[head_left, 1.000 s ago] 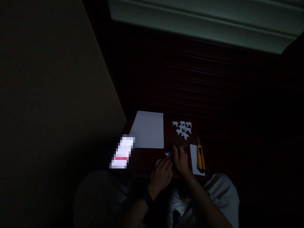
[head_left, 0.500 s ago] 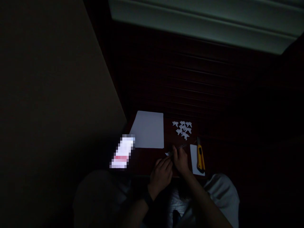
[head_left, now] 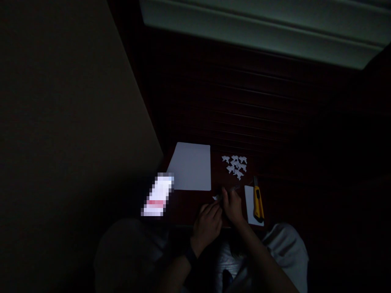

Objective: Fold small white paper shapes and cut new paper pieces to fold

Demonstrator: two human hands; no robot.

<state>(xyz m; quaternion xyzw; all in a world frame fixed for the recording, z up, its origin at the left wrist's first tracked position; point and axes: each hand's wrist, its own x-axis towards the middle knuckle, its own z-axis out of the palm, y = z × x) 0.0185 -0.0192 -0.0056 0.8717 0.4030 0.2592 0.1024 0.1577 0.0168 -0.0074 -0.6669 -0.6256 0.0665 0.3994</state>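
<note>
The scene is very dark. My left hand [head_left: 207, 224] rests curled on the dark table, its fingertips close to a tiny white paper piece [head_left: 216, 197]. Beside it, my right hand [head_left: 232, 205] is closed around a thin dark pen-like tool [head_left: 234, 189] whose tip lies near that paper piece. A cluster of several small folded white paper shapes [head_left: 235, 165] lies further back on the table.
A white sheet [head_left: 191, 166] lies at the back left. A yellow utility knife [head_left: 258, 200] rests on a small white paper strip [head_left: 251, 205] to the right. A lit phone screen [head_left: 158, 195] glows at the left. A beige wall stands left.
</note>
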